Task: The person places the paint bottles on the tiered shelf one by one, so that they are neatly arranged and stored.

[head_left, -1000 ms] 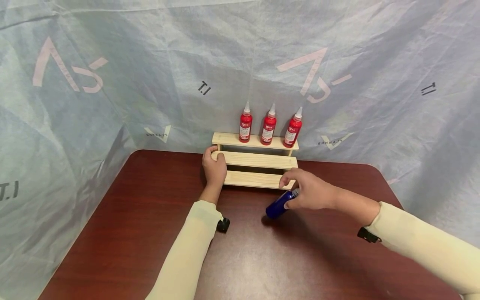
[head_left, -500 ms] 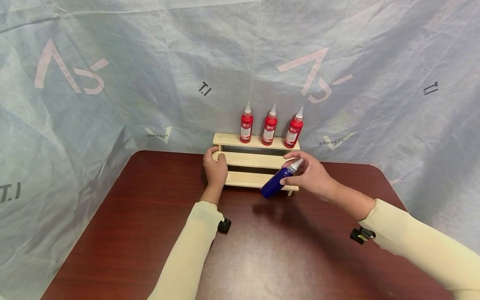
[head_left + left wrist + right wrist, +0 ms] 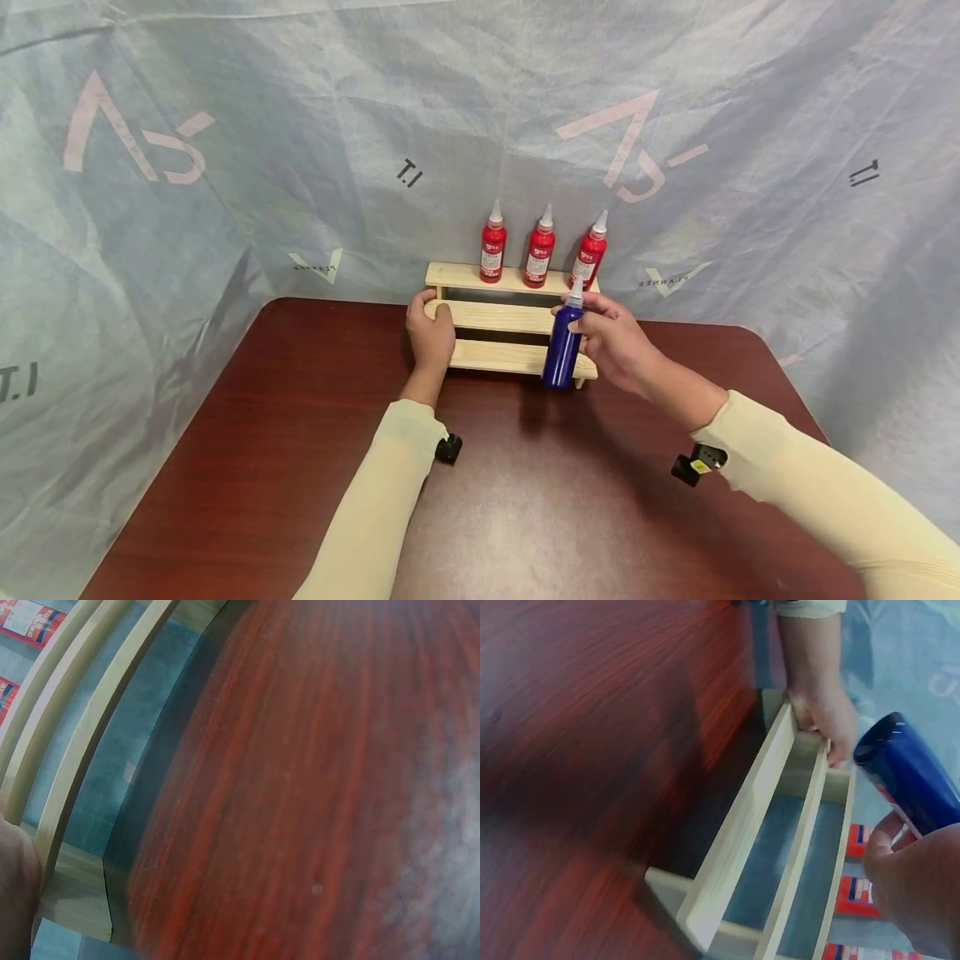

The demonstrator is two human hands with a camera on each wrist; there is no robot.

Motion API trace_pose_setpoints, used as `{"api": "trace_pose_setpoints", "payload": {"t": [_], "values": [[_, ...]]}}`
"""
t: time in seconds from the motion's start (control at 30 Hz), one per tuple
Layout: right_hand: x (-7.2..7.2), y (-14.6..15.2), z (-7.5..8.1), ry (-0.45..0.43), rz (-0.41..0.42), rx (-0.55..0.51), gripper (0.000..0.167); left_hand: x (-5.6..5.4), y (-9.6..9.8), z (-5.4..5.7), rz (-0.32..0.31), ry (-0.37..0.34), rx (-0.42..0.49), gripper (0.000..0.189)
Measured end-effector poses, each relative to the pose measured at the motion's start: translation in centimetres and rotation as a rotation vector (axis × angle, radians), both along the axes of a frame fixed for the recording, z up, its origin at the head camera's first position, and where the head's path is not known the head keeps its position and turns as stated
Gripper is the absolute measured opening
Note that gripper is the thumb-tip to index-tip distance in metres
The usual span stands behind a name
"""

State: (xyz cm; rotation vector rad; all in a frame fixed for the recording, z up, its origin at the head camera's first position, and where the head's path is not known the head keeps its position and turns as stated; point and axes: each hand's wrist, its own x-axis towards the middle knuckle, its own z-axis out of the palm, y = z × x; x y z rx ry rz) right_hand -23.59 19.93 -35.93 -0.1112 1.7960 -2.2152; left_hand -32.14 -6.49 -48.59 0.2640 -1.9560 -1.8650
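My right hand (image 3: 617, 340) holds a blue bottle (image 3: 562, 350) with a white pointed nozzle, pinched near its upper part. The bottle is nearly upright and raised in front of the right end of a three-tier wooden rack (image 3: 502, 357). In the right wrist view the blue bottle (image 3: 909, 776) shows its dark base, above the rack's slats. My left hand (image 3: 432, 335) grips the rack's left end at the middle tier. Three red bottles (image 3: 492, 252) with white nozzles stand on the top tier; the right one is partly hidden behind the blue bottle's nozzle.
The rack stands at the back of a dark red-brown wooden table (image 3: 480, 500). Behind it hangs a grey fabric curtain (image 3: 337, 125) with printed letters. Black wrist cameras sit at both cream sleeves (image 3: 390, 483).
My right hand has lifted the blue bottle from low over the table, up toward the rack, and turned it from tilted to nearly upright. The left hand keeps its place on the rack.
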Motion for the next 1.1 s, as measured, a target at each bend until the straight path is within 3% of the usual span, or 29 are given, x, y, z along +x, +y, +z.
{"api": "trace_pose_setpoints", "payload": {"t": [0.13, 0.33, 0.6, 0.87, 1.1], "values": [[-0.1, -0.4, 0.2, -0.068, 0.024, -0.053, 0.041, 0.1, 0.1, 0.0, -0.002, 0.004, 0.002, 0.034], [0.2, -0.7, 0.7, -0.173, 0.009, -0.052, 0.041, 0.2, 0.2, 0.0, -0.008, -0.004, 0.01, 0.034], [0.1, -2.0, 0.9, -0.251, -0.036, -0.099, 0.019, 0.0, 0.0, 0.1, -0.01, -0.002, 0.004, 0.034], [-0.5, -3.0, 0.8, -0.254, -0.078, -0.099, 0.019, 0.0, 0.1, -0.1, -0.007, 0.0, 0.001, 0.036], [-0.9, -3.9, 0.6, -0.186, -0.096, -0.078, 0.025, -0.1, 0.0, 0.0, 0.005, -0.01, -0.011, 0.035]]}}
